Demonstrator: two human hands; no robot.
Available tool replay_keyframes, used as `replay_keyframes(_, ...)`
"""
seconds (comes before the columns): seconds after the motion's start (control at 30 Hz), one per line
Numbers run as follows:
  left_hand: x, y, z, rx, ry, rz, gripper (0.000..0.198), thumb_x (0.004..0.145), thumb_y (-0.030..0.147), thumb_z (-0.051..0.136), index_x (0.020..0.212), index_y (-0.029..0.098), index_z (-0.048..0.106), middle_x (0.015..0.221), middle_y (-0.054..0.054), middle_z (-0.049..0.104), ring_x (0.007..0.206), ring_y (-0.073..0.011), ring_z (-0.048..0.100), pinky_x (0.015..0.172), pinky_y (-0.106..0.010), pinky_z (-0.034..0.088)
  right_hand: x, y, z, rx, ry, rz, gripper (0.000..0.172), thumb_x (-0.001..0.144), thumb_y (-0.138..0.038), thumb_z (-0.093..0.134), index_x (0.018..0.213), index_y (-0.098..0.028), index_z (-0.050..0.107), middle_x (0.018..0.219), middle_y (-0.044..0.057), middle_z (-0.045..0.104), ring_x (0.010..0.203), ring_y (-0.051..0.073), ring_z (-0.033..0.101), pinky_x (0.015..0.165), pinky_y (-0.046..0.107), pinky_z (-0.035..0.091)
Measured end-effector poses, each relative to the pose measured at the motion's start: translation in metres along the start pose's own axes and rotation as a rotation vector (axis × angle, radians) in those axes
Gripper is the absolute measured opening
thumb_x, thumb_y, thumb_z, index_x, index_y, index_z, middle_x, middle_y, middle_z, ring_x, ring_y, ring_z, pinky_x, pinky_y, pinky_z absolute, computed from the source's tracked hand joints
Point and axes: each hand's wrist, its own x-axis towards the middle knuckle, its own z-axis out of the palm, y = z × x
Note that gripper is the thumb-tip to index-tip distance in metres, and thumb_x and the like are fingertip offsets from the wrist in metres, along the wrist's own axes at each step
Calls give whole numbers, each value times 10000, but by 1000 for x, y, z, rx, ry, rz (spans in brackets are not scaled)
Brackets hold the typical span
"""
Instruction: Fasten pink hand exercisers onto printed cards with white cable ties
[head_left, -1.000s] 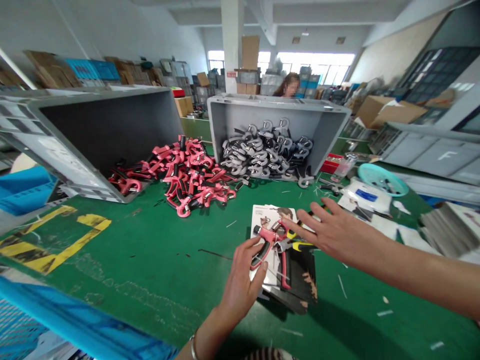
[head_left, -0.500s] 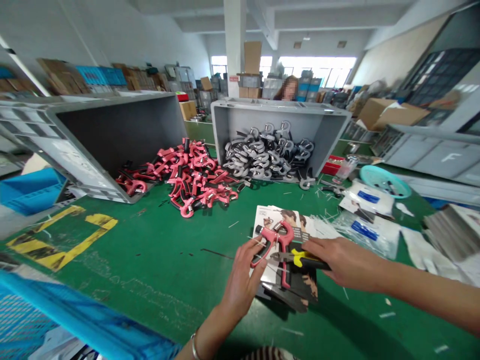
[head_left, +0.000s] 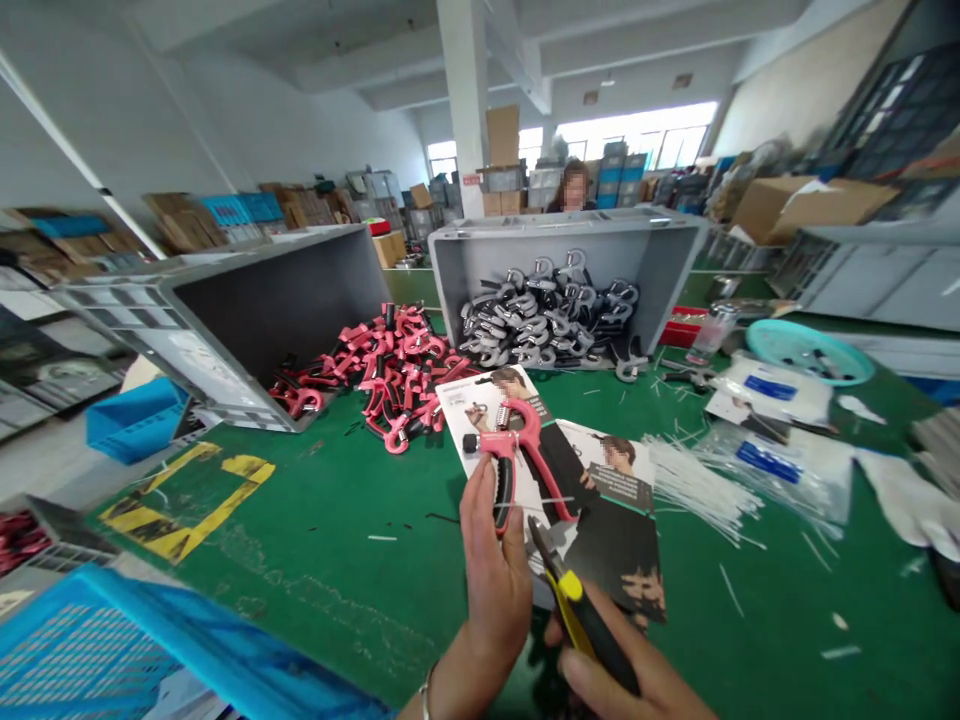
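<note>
My left hand [head_left: 491, 575] is closed on a pink and black hand grip strengthener [head_left: 541, 470] together with the printed card [head_left: 459, 400] behind it. A white cable tie [head_left: 556, 499] crosses the grip's handles. In my right hand [head_left: 637, 655] are pliers with yellow and black handles [head_left: 571, 588], their jaws pointing up near the lower handles and the tie. Whether the jaws touch the tie, I cannot tell. Beneath lies another printed card [head_left: 615, 540] on the green table. Loose white cable ties [head_left: 705, 490] lie to its right.
Pink grips [head_left: 397, 375] spill from a tilted grey crate [head_left: 292, 250] at left. Grey grips [head_left: 532, 325] fill another crate [head_left: 442, 270]. Plastic bags [head_left: 780, 460], a turquoise bowl [head_left: 810, 350] and more pliers [head_left: 690, 378] are at right. A blue basket [head_left: 97, 600] stands front left. A person [head_left: 574, 190] is beyond.
My left hand has raised and tilted the grip and its card off the card below. The pliers have swung from pointing left to pointing up, and my right hand has come nearer me.
</note>
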Motion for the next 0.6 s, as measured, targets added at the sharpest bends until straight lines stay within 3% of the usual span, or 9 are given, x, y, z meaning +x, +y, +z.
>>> replay_keyframes(0.13, -3, 6, -7, 13, 41, 73, 571, 977, 126, 448, 1527, 203, 314, 1528, -150, 392, 1430, -231, 356, 1174, -396, 316, 14, 11, 15, 89, 18, -9, 715, 880, -606, 524, 1491, -258, 394, 1098, 85, 648, 975, 257, 632, 775, 324, 548)
replay_keyframes(0.27, -5, 5, -12, 41, 81, 122, 589, 972, 114, 454, 1535, 190, 298, 1536, -162, 372, 1439, -244, 345, 1179, -408, 313, 13, 23, 17, 85, 8, -45, 699, 913, -566, 513, 1514, -249, 352, 1187, 97, 633, 1002, 256, 626, 846, 343, 529)
replay_keyframes(0.37, -6, 4, -11, 44, 76, 131, 584, 976, 123, 453, 1535, 192, 298, 1540, -162, 367, 1437, -246, 351, 1176, -410, 322, 12, 24, 18, 59, 39, -80, 653, 925, -521, 524, 1500, -250, 378, 1247, 91, 618, 1087, 256, 603, 956, 351, 479)
replay_keyframes(0.6, -9, 2, -13, 29, 58, 163, 595, 964, 112, 471, 1532, 173, 305, 1533, -174, 371, 1433, -260, 359, 1178, -417, 322, 20, 17, 28, 78, 171, -99, 556, 908, -540, 537, 1371, -232, 532, 1056, 79, 674, 1024, 265, 613, 923, 371, 493)
